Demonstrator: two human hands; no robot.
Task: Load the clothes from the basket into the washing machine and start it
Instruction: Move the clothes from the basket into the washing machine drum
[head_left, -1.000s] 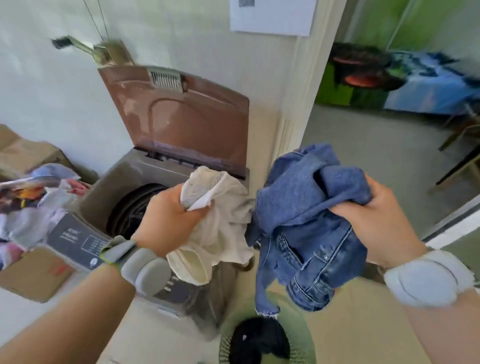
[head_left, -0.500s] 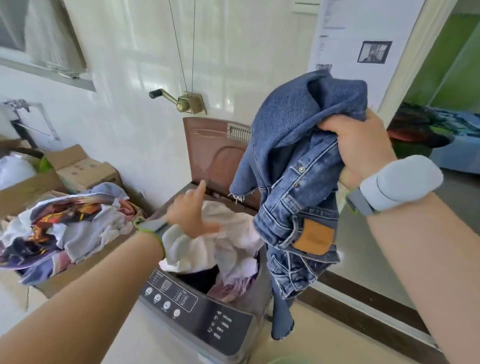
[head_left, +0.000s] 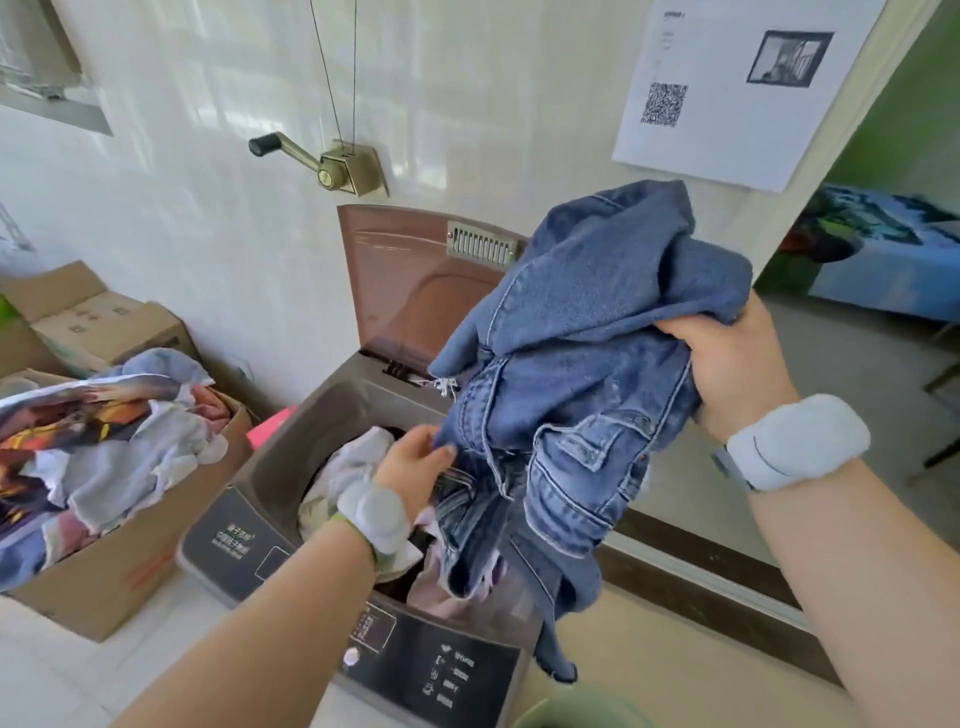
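Observation:
A grey top-loading washing machine (head_left: 291, 452) stands at the centre with its brown lid (head_left: 415, 291) up against the wall. White and pale clothes (head_left: 348, 467) lie in its drum. My right hand (head_left: 727, 364) grips a bunched blue denim garment (head_left: 571, 395) over the drum's right side; its lower end hangs over the machine's front right corner. My left hand (head_left: 421, 462) is over the drum with its fingertips on the denim's lower left edge. The green basket (head_left: 571, 709) shows only as a rim at the bottom edge.
A cardboard box (head_left: 119, 566) heaped with mixed clothes stands left of the machine, with more boxes (head_left: 98, 317) behind it. A crank handle (head_left: 322, 161) is fixed to the wall above the lid. A doorway (head_left: 857, 364) opens at the right past a dark threshold.
My right hand has lowered the denim toward the drum. My left hand has left the white cloth, which lies in the drum, and moved right to touch the denim.

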